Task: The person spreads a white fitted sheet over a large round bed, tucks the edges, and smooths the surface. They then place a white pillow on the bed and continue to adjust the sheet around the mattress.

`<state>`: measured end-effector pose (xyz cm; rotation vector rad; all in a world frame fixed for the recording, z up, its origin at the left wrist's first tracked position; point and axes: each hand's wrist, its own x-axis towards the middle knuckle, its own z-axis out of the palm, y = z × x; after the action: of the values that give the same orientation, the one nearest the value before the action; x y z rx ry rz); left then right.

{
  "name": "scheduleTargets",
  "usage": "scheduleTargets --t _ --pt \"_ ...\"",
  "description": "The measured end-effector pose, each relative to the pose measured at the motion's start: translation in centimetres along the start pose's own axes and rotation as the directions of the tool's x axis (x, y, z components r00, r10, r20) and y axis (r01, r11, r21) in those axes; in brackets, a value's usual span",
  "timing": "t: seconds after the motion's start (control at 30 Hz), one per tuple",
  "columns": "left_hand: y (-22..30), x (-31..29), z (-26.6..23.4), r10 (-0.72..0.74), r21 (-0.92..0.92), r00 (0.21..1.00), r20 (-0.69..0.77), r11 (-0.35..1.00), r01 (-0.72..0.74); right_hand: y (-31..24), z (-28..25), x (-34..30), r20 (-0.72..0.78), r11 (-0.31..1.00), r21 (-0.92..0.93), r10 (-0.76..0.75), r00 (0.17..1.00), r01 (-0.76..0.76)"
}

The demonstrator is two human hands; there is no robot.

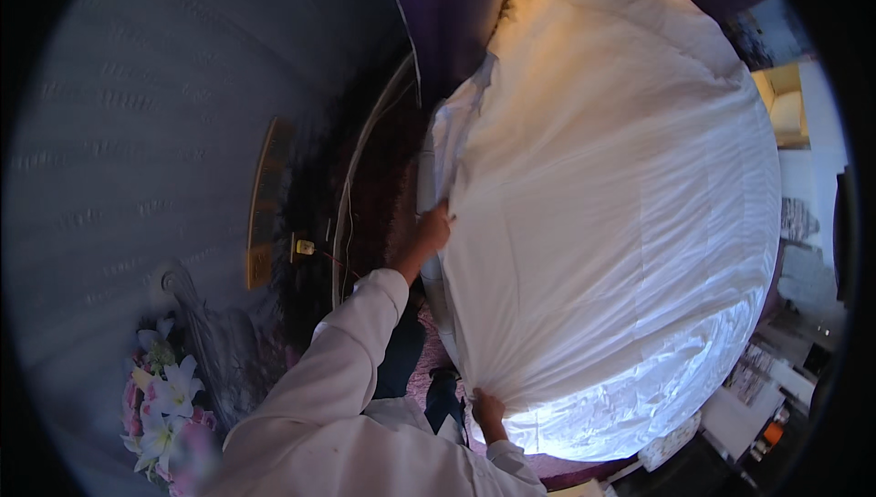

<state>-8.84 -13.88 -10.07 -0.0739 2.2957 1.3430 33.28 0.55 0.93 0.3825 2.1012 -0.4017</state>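
A large white bed sheet (584, 214) is spread over a mattress (438, 301), whose pale side shows along the left. My left hand (435, 226) is closed at the sheet's left edge, with that arm stretched forward. Nearer to me, my right hand (488, 406) grips the same edge close to the bed's near corner. Creases fan out across the cloth from the right hand. Toward the far left corner the sheet's border is bunched, and a bit of mattress or bedding shows under it. Both sets of fingertips are partly hidden in the fabric.
Pink and white flowers (169, 406) stand at the lower left near a grey wall (146, 177). A wall socket with a plug (303, 247) and a cable are left of the bed. A dark purple headboard or curtain (452, 13) rises behind. Cluttered furniture (739, 410) lines the right.
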Motion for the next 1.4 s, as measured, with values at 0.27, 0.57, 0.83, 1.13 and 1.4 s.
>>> scheduleTargets --t 0.27,0.57,0.83,1.13,1.4 --pt "12.1 -10.6 4.5 0.382 0.052 0.878 0.287 0.909 -0.413 1.1 -2.2 2.4 0.044 0.995 0.090 0.038 0.998 -0.042" --pt "3.6 -4.6 0.8 0.127 -0.276 0.938 -0.323 0.935 -0.222 -7.4 -16.3 8.8 -0.563 0.899 0.335 -0.049 0.825 0.281" --pt "-0.4 -0.3 -1.6 0.046 0.062 0.992 0.119 0.997 -0.054 -9.6 -25.4 16.4 -0.836 0.874 0.231 -0.047 0.547 0.429" --pt "5.0 -7.3 0.8 0.086 0.093 0.909 0.407 0.987 -0.135 -19.7 -40.0 24.6 -0.913 0.903 -0.221 -0.325 0.247 0.369" --pt "6.5 -13.2 2.8 0.283 -0.060 0.844 0.456 0.956 -0.288 -21.5 -47.1 36.5 -0.850 0.979 -0.003 -0.110 0.515 0.204"
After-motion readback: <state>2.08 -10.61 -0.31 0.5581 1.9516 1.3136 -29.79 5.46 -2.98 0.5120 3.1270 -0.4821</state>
